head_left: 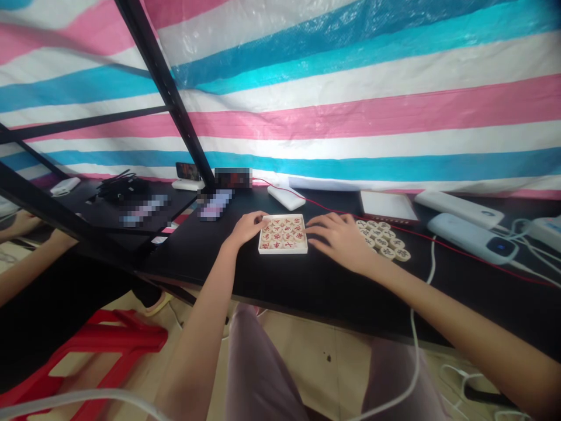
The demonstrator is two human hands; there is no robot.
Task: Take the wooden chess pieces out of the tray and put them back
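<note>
A small white square tray [283,250] lies on the black table [307,280], filled with round cream chess pieces marked in red. My left hand [246,228] rests against the tray's left edge, fingers curled onto it. My right hand [339,240] lies at the tray's right edge with its fingers stretched out and slightly spread, touching the rim. Just right of that hand, several loose round pieces [385,238] with dark marks lie in rows on the table.
Behind the loose pieces lies a flat box lid [388,206]. Power banks [471,237] and white cables sit at the right; a red wire crosses the table. Another person's arm [21,266] shows at far left. A red stool [100,345] stands below, and a black frame post [166,88] rises at the left.
</note>
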